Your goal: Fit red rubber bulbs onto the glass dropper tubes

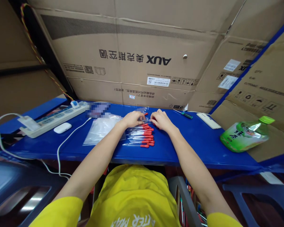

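The red-bulbed droppers (145, 134) lie in a loose row midway along the blue bench (196, 143), nearer its front edge than its back, their bulbs turned towards the bench's right end and their clear, thin stems towards its left, where the tips come close to a clear plastic bag (98, 131). Beyond them, towards the back edge, a small group of clear tubes (142, 109) lies partly behind the left hand (134, 119). That hand is half curled, its fingertips bent in around the end of a clear stem in the gap between the hands; whether it actually grips the stem I cannot tell. The right hand (161, 119) is curled more tightly, thumb and fingertips drawn towards the same gap, with a little red showing beneath; what it has hold of, if anything, is hidden. The droppers look very light. The stems, probably glass, should be stiff, smooth enough to roll, and easily snapped or chipped at the narrow tip, so a side load there would be unwise. The bulbs look like soft rubber, which would give under a squeeze and offer the surer friction. The best hold is probably a light pinch on the thick end of the stem, just short of the bulb, with any push kept along the stem's own line.
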A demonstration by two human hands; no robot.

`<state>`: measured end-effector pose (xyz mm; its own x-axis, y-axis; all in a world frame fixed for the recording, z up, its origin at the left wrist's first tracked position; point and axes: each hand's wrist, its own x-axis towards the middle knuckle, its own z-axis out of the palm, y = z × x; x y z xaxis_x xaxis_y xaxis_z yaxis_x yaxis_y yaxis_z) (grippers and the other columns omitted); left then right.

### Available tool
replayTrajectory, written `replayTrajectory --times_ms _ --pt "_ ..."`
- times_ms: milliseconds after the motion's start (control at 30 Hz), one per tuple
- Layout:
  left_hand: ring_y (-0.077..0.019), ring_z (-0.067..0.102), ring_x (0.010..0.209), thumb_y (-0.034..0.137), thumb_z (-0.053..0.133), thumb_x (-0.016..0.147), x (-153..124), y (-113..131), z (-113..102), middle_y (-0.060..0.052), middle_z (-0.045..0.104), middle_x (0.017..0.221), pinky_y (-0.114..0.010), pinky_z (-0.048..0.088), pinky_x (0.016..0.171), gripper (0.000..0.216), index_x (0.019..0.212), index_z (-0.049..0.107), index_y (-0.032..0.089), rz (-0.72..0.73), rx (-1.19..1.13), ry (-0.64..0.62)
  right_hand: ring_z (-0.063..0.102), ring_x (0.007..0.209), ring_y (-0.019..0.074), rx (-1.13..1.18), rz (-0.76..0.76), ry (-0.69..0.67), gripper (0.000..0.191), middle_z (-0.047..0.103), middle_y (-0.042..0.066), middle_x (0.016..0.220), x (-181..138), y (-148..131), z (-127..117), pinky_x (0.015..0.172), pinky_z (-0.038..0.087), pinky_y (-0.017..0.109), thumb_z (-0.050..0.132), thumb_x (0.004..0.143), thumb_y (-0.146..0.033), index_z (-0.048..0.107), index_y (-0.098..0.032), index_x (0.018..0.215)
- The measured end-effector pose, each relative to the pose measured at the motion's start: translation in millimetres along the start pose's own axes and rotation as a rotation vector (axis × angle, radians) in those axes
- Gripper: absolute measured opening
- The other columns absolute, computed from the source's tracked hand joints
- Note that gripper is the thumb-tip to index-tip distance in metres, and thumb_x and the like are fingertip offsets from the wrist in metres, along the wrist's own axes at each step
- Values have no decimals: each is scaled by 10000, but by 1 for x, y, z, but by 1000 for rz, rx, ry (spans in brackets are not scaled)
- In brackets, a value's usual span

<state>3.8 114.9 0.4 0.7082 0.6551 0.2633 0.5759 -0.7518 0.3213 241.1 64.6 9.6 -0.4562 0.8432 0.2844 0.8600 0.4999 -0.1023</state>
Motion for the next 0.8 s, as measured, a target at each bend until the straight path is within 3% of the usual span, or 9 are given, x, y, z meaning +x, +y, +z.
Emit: replayTrajectory --times_ms 100,267,400,500,667,800 --pt "-215 686 922 300 724 889 -1 -1 -1 -46 763 1010 -288 467 785 154 1016 776 229 -2 12 23 577 1061 292 30 16 30 98 741 95 965 0 0 -1 889 356 378 627 1050 -278 684 -202 1025" --pt "-237 682 972 365 682 960 -1 6 0 -77 736 1068 -311 487 819 240 1135 733 208 29 33 108 612 1029 261 134 1 154 114 735 90 1001 2 0 -1 919 403 359 612 1056 -290 685 -203 1056" --pt "-265 679 1081 338 506 1069 2 21 4 -115 737 1095 -346 496 923 253 1072 708 187 109 86 177 617 1035 255 242 -29 238 126 748 82 1018 3 -1 0 950 443 351 609 1049 -309 693 -216 1060" --pt "-263 702 1070 303 431 1094 3 27 6 -117 755 1110 -341 507 904 283 1079 691 192 56 81 211 601 1094 278 248 4 289 203 769 100 1066 2 -3 -1 989 446 374 589 1057 -349 696 -211 1160" --pt "-244 730 1010 242 401 1085 2 20 2 -99 771 1122 -331 524 864 286 1282 606 212 -155 9 371 535 1217 337 8 48 202 421 740 145 1336 6 -10 6 1034 382 463 466 1097 -356 607 -202 1463" --pt "-253 693 1119 221 342 1085 2 15 0 -130 730 1184 -365 521 962 286 1201 602 196 -169 -24 467 497 1295 347 -131 31 113 479 696 147 1444 16 -15 22 1102 316 508 400 1095 -279 559 -196 1539"
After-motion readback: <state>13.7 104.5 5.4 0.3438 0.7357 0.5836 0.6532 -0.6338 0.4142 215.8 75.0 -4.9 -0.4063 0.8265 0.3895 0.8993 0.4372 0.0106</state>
